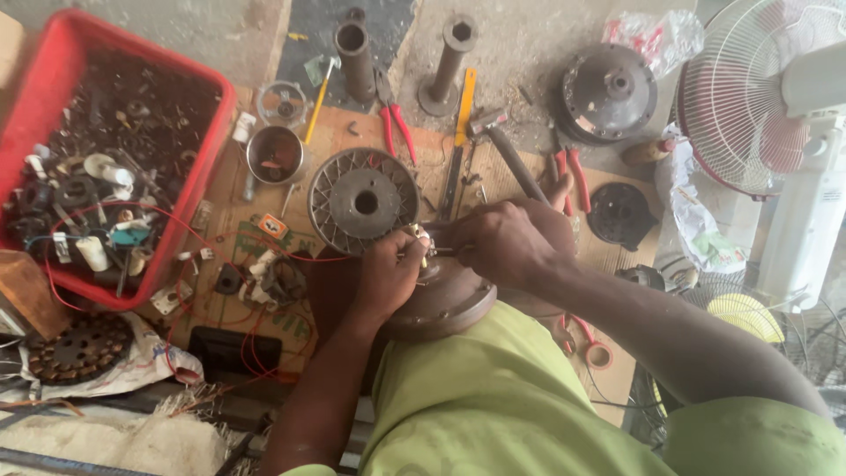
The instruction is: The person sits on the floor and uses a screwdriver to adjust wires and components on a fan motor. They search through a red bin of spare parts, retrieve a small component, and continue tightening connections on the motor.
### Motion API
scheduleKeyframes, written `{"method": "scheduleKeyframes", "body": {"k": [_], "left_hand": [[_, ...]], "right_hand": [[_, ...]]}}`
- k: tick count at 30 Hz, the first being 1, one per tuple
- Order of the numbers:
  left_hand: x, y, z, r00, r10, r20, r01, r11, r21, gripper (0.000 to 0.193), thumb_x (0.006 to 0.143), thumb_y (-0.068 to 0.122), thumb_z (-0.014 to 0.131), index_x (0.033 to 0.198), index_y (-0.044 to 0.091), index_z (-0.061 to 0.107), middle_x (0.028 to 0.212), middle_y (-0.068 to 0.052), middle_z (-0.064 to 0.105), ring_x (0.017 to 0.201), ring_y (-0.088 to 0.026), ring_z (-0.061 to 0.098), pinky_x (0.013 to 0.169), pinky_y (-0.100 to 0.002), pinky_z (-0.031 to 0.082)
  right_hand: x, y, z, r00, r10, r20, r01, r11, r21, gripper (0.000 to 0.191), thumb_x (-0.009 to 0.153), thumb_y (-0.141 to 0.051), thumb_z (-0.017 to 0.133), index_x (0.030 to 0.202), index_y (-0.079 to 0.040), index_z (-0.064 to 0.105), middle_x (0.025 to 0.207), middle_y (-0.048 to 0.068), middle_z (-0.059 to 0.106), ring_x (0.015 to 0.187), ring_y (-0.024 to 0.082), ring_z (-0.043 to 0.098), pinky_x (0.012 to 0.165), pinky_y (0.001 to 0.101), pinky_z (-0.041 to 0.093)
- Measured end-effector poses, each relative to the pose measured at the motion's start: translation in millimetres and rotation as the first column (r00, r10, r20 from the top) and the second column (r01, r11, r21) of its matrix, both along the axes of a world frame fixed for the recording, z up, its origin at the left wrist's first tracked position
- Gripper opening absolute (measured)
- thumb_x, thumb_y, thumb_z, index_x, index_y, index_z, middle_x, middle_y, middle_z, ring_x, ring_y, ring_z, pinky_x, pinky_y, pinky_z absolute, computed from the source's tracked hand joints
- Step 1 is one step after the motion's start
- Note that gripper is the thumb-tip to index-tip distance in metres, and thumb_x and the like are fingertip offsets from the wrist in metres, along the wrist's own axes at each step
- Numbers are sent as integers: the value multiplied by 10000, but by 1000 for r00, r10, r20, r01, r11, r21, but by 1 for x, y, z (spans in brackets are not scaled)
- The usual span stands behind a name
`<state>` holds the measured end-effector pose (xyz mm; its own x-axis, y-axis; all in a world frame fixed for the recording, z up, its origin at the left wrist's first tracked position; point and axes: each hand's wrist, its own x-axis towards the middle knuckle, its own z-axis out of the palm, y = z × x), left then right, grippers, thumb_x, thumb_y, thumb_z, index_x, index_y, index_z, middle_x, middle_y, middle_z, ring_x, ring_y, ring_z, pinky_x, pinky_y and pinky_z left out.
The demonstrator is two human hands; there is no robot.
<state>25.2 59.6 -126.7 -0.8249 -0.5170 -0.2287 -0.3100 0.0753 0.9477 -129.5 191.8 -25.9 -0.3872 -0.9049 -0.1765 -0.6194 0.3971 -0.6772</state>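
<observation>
At the upper left of the frame a red crate (216, 132) is holding dark scrap parts, with red wires (189, 231) trailing from it across the wooden board (326, 132). At centre a finned motor cover (363, 201) is lying flat. Just below and right of it the left hand (390, 275) is closing its grip around small pale terminals (418, 236) on top of a round brown motor housing (445, 302), which is resting at the person's lap in the lower centre. The right hand (502, 240) is touching the left from the right, fingers curled shut, seemingly pinching a thin tool whose tip is pointing leftward at the terminals; I cannot tell what it is. Both hands are equally near the housing, directly above it. At far right a white fan (767, 97) is standing.
</observation>
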Motion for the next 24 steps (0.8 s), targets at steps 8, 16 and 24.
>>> {"method": "scheduleKeyframes", "body": {"k": [8, 16, 24], "left_hand": [[6, 5, 1, 997, 38, 70, -41, 998, 45, 246, 944, 228, 695, 822, 14, 695, 699, -66, 710, 627, -114, 654, 605, -302, 520], [8, 4, 1, 995, 46, 94, -50, 998, 37, 238, 941, 237, 697, 856, 14, 705, 713, -85, 713, 652, -137, 678, 615, -331, 539], [3, 6, -2, 998, 68, -13, -68, 996, -58, 238, 918, 241, 717, 853, 13, 734, 723, -121, 726, 655, -160, 699, 636, -340, 546]], "right_hand": [[2, 6, -7, 996, 4, -84, -5, 1000, -11, 181, 683, -112, 801, 863, -88, 812, 931, 106, 775, 897, 309, 728, 848, 414, 573], [-9, -7, -11, 955, -247, 163, 160, 896, 415, 206, 736, -185, 789, 938, -193, 831, 886, 40, 803, 800, 217, 767, 780, 366, 607], [-23, -14, -3, 887, -320, 331, 64, 798, 599, 361, 842, -140, 720, 1142, -328, 787, 893, 25, 819, 810, 193, 761, 737, 317, 623]]}}
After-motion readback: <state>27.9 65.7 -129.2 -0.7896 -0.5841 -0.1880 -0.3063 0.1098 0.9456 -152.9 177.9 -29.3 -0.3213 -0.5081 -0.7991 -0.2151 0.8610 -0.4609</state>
